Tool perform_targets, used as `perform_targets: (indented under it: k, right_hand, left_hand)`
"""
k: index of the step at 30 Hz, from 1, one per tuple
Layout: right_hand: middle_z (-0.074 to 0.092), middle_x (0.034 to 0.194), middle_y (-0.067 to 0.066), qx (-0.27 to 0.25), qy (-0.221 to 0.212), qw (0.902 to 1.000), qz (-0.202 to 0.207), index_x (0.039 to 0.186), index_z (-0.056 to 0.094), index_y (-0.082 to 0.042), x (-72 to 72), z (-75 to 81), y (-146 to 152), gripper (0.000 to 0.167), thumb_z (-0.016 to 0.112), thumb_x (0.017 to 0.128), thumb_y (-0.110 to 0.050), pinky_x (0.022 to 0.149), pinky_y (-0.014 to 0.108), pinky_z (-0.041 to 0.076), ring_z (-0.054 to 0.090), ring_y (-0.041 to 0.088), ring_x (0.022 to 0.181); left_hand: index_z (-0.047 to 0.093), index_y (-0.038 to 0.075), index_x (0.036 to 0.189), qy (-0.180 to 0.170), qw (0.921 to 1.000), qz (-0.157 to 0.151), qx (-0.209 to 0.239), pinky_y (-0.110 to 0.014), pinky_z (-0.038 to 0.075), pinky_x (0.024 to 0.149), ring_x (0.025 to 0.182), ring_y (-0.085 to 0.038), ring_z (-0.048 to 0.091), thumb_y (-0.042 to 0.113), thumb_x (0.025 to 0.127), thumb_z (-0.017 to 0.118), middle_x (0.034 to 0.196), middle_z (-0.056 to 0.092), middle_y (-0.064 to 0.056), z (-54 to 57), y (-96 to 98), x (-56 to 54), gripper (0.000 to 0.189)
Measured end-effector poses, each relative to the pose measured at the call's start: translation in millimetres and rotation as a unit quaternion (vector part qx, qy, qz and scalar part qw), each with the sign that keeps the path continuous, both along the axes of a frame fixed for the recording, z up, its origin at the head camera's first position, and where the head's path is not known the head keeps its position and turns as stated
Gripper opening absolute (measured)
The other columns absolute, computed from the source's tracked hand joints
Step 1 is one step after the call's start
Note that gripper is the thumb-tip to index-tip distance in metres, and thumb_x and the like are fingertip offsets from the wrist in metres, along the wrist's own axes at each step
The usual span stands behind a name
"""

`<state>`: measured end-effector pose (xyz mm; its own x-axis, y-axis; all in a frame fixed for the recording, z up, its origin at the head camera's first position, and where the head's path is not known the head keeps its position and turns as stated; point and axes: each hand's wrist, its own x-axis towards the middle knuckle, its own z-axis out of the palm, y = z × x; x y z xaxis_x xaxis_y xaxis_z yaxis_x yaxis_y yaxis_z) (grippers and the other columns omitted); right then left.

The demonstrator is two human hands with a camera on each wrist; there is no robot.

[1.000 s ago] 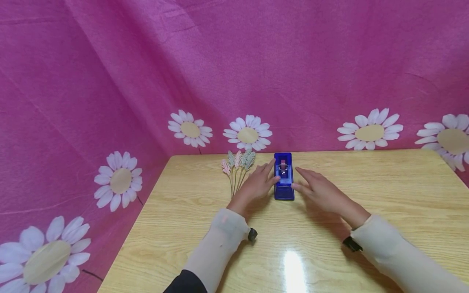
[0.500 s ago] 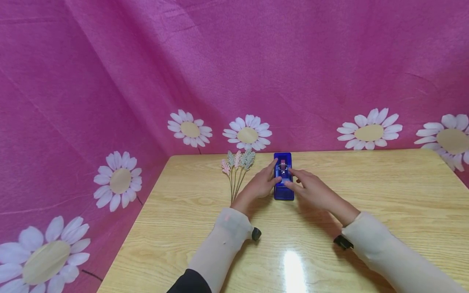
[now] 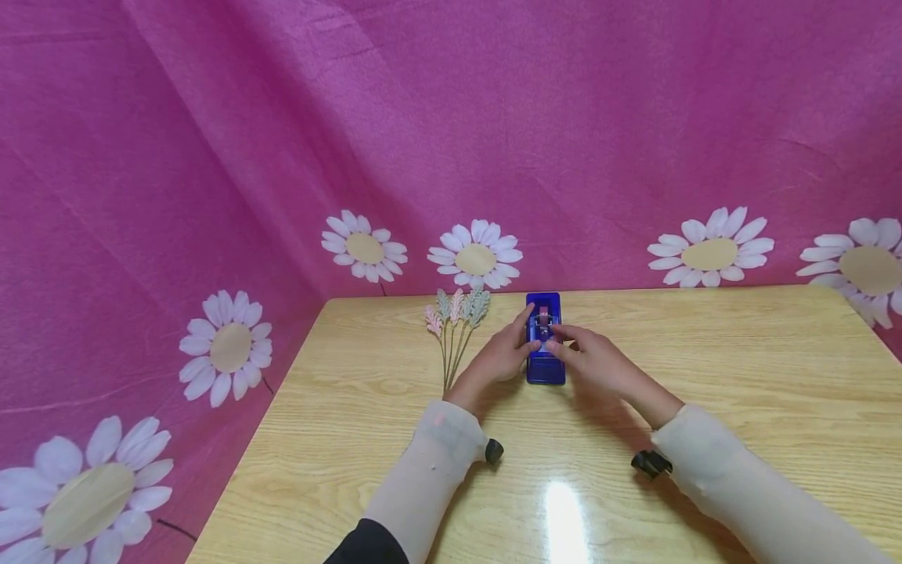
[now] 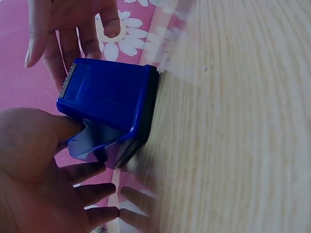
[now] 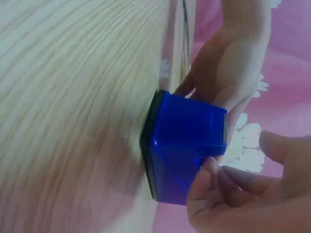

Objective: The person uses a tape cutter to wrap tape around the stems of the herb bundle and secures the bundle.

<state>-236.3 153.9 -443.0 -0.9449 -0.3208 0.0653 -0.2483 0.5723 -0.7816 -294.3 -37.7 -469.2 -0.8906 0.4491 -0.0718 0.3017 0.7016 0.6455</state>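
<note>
A blue tape dispenser stands upright on the wooden tabletop, close to the far edge and a little left of that edge's middle. Its long sides run from the far edge toward the near one. A pinkish roll sits in its hollow, and a serrated metal strip lines the top of the end that faces the near edge.

The left hand is at the dispenser's left side. Its thumb reaches to the body and its fingers extend along that side, thumb and fingers apart. The right hand is at the opposite side, its thumb above the top, apart from its bent fingers; in the right wrist view a fingertip lies against the wall or just beside it, I cannot tell which. The two thumb tips come near each other over the top of the dispenser.

Between the far-left corner of the tabletop and the dispenser lie pink and grey-green artificial sprigs, heads at the far edge, thin stems running toward the left wrist. Both forearms come in over the near edge in pale sleeves, each with a black device at the wrist. A bright reflection shows near that edge. Beyond the far and left edges hangs a magenta cloth printed with white daisies.
</note>
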Motion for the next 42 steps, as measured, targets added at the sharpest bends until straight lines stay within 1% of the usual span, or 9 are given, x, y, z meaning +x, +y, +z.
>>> perform_targets:
  k: [5,11,17,21,23,28,31,36,42]
  right_hand:
    - [0.057,0.136,0.037,-0.069,-0.056,0.9959,-0.015,0.145,0.045,0.016,-2.9,1.1,-3,0.051,0.052,0.109,-0.019,0.101,0.057,0.050,0.059,0.045,0.123]
    - [0.063,0.129,0.032,-0.152,-0.146,0.9761,-0.054,0.140,0.048,0.018,-5.9,-1.0,-7,0.050,0.059,0.105,-0.015,0.098,0.048,0.055,0.064,0.026,0.110]
    - [0.072,0.105,0.011,-0.153,-0.179,0.9687,-0.079,0.133,0.058,0.015,-6.9,-1.9,-6,0.047,0.065,0.100,-0.018,0.068,0.028,0.052,0.060,0.008,0.080]
    - [0.059,0.073,-0.008,-0.203,-0.223,0.9504,-0.077,0.136,0.057,0.013,-6.5,-1.8,-6,0.046,0.066,0.100,-0.014,0.054,0.024,0.041,0.047,0.006,0.061]
    - [0.058,0.069,-0.010,-0.225,-0.238,0.9417,-0.076,0.138,0.056,0.012,-6.8,-2.8,-6,0.046,0.067,0.099,-0.011,0.053,0.022,0.038,0.043,0.005,0.057]
    - [0.076,0.094,-0.004,-0.241,-0.238,0.9379,-0.075,0.138,0.057,0.010,-8.1,-7.4,-6,0.044,0.068,0.099,-0.007,0.051,0.019,0.037,0.047,0.003,0.057]
    - [0.077,0.105,0.000,-0.251,-0.231,0.9368,-0.077,0.139,0.056,0.011,-8.4,-9.4,-7,0.044,0.067,0.099,-0.005,0.060,0.020,0.047,0.060,0.000,0.071]
    - [0.077,0.105,-0.001,-0.267,-0.227,0.9325,-0.087,0.138,0.056,0.011,-8.1,-10.7,-10,0.042,0.066,0.099,-0.003,0.089,0.029,0.055,0.068,0.002,0.093]
    - [0.075,0.109,0.000,-0.254,-0.234,0.9327,-0.103,0.137,0.059,0.008,-8.3,-10.1,-11,0.041,0.067,0.099,-0.007,0.088,0.032,0.054,0.066,0.005,0.095]
  left_hand:
    - [0.013,0.026,0.167,0.010,1.0000,-0.001,0.001,-0.044,0.033,0.120,0.147,-0.031,0.042,0.031,0.110,0.050,0.161,0.042,-0.017,-1.7,-0.5,0.0,0.069]
    - [0.011,0.026,0.167,0.012,0.9999,-0.008,0.000,-0.044,0.034,0.120,0.146,-0.031,0.042,0.029,0.110,0.050,0.162,0.040,-0.017,-3.1,-1.6,0.1,0.069]
    - [0.009,0.026,0.168,0.013,0.9999,-0.010,-0.001,-0.043,0.034,0.120,0.147,-0.030,0.042,0.031,0.111,0.048,0.162,0.039,-0.016,-5.0,-1.5,-1.2,0.069]
    - [0.009,0.027,0.168,0.014,0.9998,-0.009,0.005,-0.043,0.034,0.120,0.147,-0.031,0.041,0.031,0.110,0.048,0.162,0.039,-0.016,-4.7,-1.3,-0.9,0.069]
    - [0.010,0.027,0.168,0.013,0.9998,-0.009,0.010,-0.043,0.034,0.120,0.147,-0.030,0.041,0.031,0.111,0.048,0.162,0.040,-0.016,-4.4,-1.4,-0.2,0.069]
    - [0.011,0.027,0.167,0.013,0.9998,-0.009,0.014,-0.043,0.033,0.121,0.147,-0.030,0.041,0.029,0.111,0.048,0.162,0.040,-0.017,-5.3,-1.4,0.1,0.068]
    - [0.010,0.028,0.167,0.012,0.9998,-0.008,0.012,-0.043,0.032,0.121,0.148,-0.030,0.041,0.028,0.111,0.048,0.162,0.039,-0.017,-6.4,-1.5,-0.5,0.068]
    - [0.010,0.029,0.167,0.011,0.9999,-0.004,0.011,-0.044,0.032,0.121,0.147,-0.031,0.041,0.028,0.111,0.048,0.162,0.039,-0.016,-5.9,-1.5,0.2,0.068]
    - [0.010,0.028,0.167,0.008,0.9998,-0.004,0.016,-0.044,0.033,0.121,0.147,-0.031,0.041,0.027,0.111,0.047,0.163,0.038,-0.016,-5.8,-1.5,0.2,0.067]
